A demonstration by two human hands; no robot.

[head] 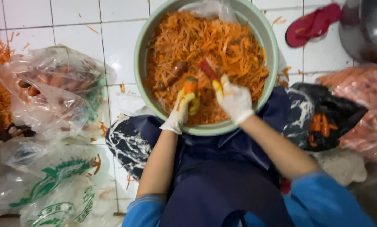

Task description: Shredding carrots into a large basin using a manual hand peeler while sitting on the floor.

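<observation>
Peeling over the green basin — left hand clamped on a carrot, right hand gripping a red-handled peeler — next stroke needs the carrot turned, I judge.

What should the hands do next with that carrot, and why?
Probably draw the peeler in the right hand along the carrot again: the left hand holds it over the basin already heaped with orange peelings.
</observation>
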